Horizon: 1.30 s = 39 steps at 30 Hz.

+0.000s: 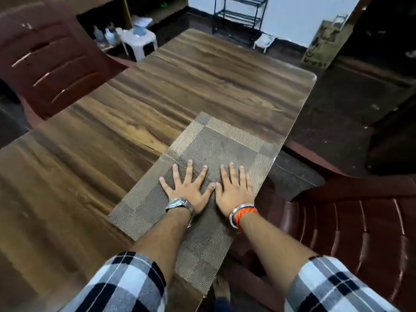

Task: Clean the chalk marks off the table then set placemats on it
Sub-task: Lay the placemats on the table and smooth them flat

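A brown woven placemat [216, 145] lies flat along the right edge of the wooden table [139, 104]. A second placemat [198, 255] of the same weave lies nearer to me, partly under the first or overlapping it. My left hand [186, 185] and my right hand [234, 188] rest palm down on the mat, side by side, fingers spread, thumbs touching. Neither hand grips anything. No chalk marks show on the tabletop.
A dark red plastic chair [45, 64] stands at the table's left side, another dark red chair [351, 233] at the right, close to my right arm. A white stool [139, 41] and a black metal rack [240, 16] stand beyond the far end.
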{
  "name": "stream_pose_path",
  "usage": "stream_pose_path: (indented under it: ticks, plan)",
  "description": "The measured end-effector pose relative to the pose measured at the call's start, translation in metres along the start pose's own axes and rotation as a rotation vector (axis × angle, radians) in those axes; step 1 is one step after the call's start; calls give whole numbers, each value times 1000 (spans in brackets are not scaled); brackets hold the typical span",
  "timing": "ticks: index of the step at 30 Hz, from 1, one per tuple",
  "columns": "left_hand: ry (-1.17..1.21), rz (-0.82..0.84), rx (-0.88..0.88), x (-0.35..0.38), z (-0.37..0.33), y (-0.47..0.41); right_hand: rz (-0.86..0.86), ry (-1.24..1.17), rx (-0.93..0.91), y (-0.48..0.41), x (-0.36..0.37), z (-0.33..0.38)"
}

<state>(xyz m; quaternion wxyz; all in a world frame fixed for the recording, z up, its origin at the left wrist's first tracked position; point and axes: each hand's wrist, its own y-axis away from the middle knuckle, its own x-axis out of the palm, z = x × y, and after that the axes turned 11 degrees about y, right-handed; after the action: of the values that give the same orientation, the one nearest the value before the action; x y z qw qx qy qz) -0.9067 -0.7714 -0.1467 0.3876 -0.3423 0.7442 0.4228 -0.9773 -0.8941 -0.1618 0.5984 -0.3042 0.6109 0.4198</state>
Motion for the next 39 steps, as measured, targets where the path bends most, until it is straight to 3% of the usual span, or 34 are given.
stream_pose_path:
  ticks: [10, 39]
  plan:
    - [-20, -59, 10, 4, -40, -40, -5, -39, 51, -45, -8, -34]
    - [-48, -81, 13, 3, -40, -59, -54, -32, 62, -58, -5, -32]
